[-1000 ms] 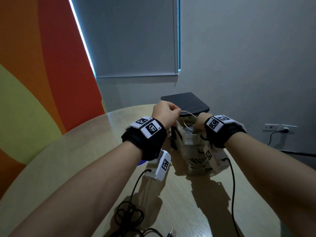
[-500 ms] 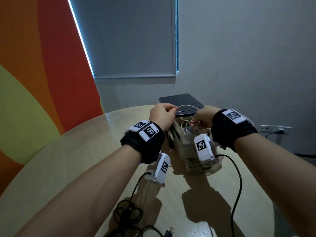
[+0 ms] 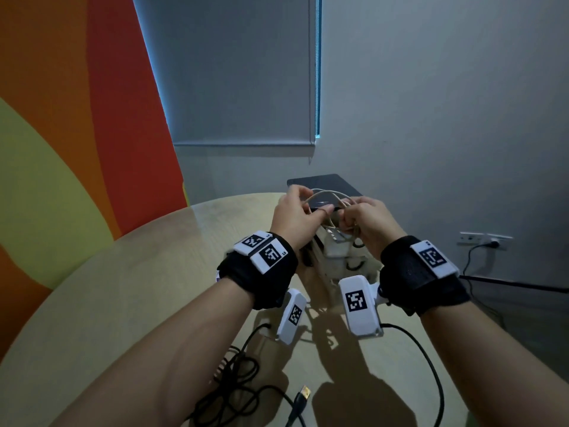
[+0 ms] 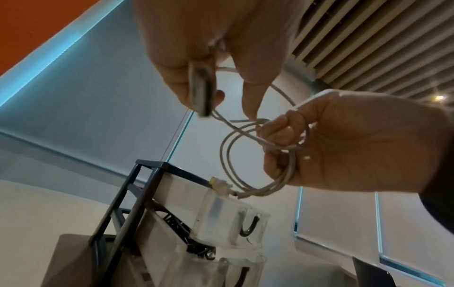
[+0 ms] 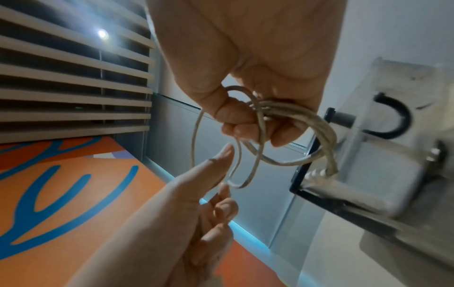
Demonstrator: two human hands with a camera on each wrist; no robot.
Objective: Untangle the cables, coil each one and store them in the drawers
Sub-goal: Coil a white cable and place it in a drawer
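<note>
A thin white cable point(image 3: 327, 195) hangs in loops between my two hands, just above the drawer unit point(image 3: 338, 260). My right hand point(image 3: 349, 221) grips the bundled coil point(image 5: 294, 120) in its curled fingers. A clear plug point(image 4: 219, 184) dangles from the coil over the pulled-out top drawer point(image 4: 228, 219). My left hand point(image 3: 311, 206) pinches the cable's other end, near a metal plug point(image 4: 200, 91). A tangled black cable point(image 3: 240, 383) with a gold-tipped plug point(image 3: 304, 392) lies on the table point(image 3: 138, 288) near me.
The drawer unit has a black frame point(image 4: 137, 174) and translucent drawers; a lower drawer point(image 4: 176, 225) holds black cable. Black leads point(image 3: 431, 365) run from my wrist cameras. A wall socket point(image 3: 492, 243) with a plug sits at right. The table edge curves off on the left.
Both hands have risen from the top drawer, lifting the white cable with them. The loops now hang free between the hands, and my right wrist has turned outward.
</note>
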